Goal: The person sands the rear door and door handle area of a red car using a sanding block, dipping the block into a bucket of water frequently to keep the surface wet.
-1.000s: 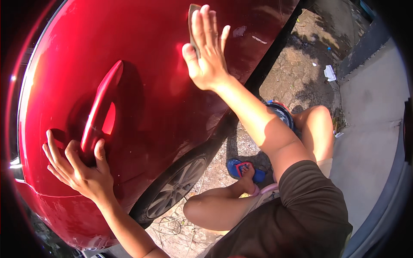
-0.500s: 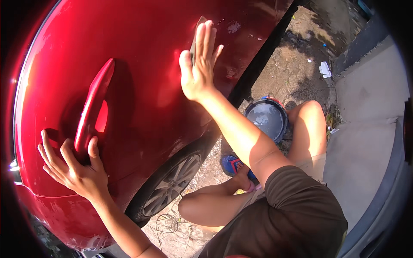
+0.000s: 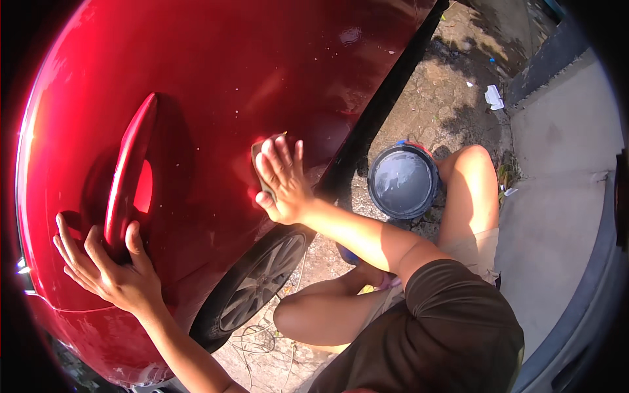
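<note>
"What's the place like?"

"Outdoors, in strong sun. Cracked ground (image 3: 419, 111) runs from one o'clock down to seven, mottled with shade, and a pale wall (image 3: 557, 216) stands at three o'clock. A scrap of white litter (image 3: 494, 97) lies at two, near the foot of that wall."

"Anything by the person?"

"A dark bucket (image 3: 401, 215) at three o'clock, with something greyish and pale-streaked inside, just beside a bent knee (image 3: 473, 164). Thin wire (image 3: 255, 339) loops on the ground at seven, just below the wheel (image 3: 262, 278)."

"And the car?"

"The car (image 3: 216, 59) fills the side from seven o'clock round to twelve: glossy red, with bright glare at its far left edge, small pale specks and cloudy reflections. Its door handle (image 3: 128, 177), red too, stands out at nine and drops a dark shadow."

"Where's the pad?"

"Near the middle, towards ten o'clock, against the red panel under the right hand (image 3: 285, 180). The pad (image 3: 256, 156) looks flat and brownish, mostly covered."

"The fingers?"

"The right ones lie almost straight over it, close together; I cannot tell whether the thumb touches it. At eight, the left hand (image 3: 118, 272) has thumb and fingers spread wide around the handle's lower end."
</note>
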{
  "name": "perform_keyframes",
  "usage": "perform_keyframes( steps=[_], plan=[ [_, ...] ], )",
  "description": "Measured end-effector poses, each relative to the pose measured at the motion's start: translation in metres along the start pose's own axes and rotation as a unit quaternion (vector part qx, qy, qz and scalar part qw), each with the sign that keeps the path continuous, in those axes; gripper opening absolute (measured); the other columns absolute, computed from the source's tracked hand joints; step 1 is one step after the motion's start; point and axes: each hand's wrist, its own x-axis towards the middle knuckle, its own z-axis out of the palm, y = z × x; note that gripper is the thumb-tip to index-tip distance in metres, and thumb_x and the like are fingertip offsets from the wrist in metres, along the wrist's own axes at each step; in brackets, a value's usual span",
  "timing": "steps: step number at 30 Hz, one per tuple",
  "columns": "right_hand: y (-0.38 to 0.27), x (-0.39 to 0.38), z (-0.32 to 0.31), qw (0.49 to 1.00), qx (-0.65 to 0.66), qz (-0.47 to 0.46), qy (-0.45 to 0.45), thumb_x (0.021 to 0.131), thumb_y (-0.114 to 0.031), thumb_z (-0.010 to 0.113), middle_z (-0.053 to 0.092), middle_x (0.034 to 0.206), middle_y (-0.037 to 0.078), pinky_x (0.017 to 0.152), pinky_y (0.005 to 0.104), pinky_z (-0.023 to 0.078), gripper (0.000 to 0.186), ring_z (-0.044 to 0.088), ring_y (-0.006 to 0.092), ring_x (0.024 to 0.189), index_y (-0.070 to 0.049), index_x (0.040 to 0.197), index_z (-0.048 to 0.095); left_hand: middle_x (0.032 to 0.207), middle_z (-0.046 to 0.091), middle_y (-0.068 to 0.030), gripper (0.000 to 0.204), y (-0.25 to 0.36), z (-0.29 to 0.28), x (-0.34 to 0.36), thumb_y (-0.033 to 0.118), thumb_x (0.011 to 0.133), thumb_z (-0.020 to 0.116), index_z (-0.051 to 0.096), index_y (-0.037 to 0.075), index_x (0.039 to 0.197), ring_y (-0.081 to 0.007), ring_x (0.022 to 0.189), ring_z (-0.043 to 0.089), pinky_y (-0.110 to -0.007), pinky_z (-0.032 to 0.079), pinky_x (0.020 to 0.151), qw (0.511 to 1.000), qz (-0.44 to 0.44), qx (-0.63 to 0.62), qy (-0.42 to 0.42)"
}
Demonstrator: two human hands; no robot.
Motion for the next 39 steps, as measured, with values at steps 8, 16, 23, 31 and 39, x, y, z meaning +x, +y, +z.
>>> perform_keyframes(
  steps=[8, 16, 23, 31, 39],
  plan=[
    [0.026, 0.009, -0.015, 0.957, 0.046, 0.282, 0.056, 0.108, -0.056, 0.022, -0.005, 0.173, 0.021, 0.125, 0.0599, 0.000, 0.082, -0.002, 0.0375, 0.161, -0.004, 0.166, -0.004, 0.150, 0.056, -0.0105, 0.057, -0.010, 0.005, -0.009, 0.058, 0.092, 0.069, 0.069, 0.005, 0.111, -0.0383, 0.135, 0.054, -0.062, 0.046, 0.104, 0.999, 0.024, 0.030, 0.009],
    [0.142, 0.023, -0.029, 0.906, 0.044, 0.397, 0.140, 0.109, -0.057, 0.021, -0.007, 0.174, 0.016, 0.126, 0.0582, -0.002, 0.080, -0.007, 0.0325, 0.161, -0.006, 0.166, -0.004, 0.142, 0.062, -0.0113, 0.059, -0.018, 0.008, -0.005, 0.060, 0.089, 0.072, 0.072, 0.003, 0.103, -0.0337, 0.121, 0.063, -0.048, 0.054, 0.097, 0.999, 0.040, 0.010, 0.018],
    [0.073, -0.051, 0.000, 0.918, 0.112, 0.372, 0.077, 0.109, -0.059, 0.022, -0.013, 0.173, 0.017, 0.124, 0.0611, -0.005, 0.083, -0.011, 0.0340, 0.160, -0.006, 0.166, -0.008, 0.138, 0.064, -0.0149, 0.045, -0.035, 0.007, -0.012, 0.043, 0.094, 0.074, 0.072, 0.000, 0.108, -0.0363, 0.119, 0.064, -0.048, 0.055, 0.094, 0.997, 0.067, -0.021, 0.017],
    [0.037, -0.129, 0.012, 0.884, 0.175, 0.427, -0.080, 0.106, -0.066, 0.016, -0.022, 0.172, 0.013, 0.123, 0.0631, -0.006, 0.087, -0.020, 0.0321, 0.159, -0.011, 0.165, -0.016, 0.138, 0.063, -0.0177, 0.051, -0.011, 0.011, -0.004, 0.049, 0.097, 0.068, 0.070, -0.001, 0.106, -0.0393, 0.123, 0.062, -0.050, 0.055, 0.097, 0.996, 0.082, -0.008, 0.022],
    [0.162, -0.056, -0.019, 0.896, 0.101, 0.425, 0.082, 0.109, -0.056, 0.023, -0.016, 0.173, 0.018, 0.125, 0.0589, -0.005, 0.082, -0.012, 0.0320, 0.160, -0.005, 0.165, -0.008, 0.137, 0.065, -0.0155, 0.047, -0.018, 0.009, -0.014, 0.043, 0.097, 0.071, 0.070, -0.002, 0.108, -0.0398, 0.124, 0.061, -0.053, 0.053, 0.097, 0.999, 0.047, -0.001, 0.013]
  ],
)
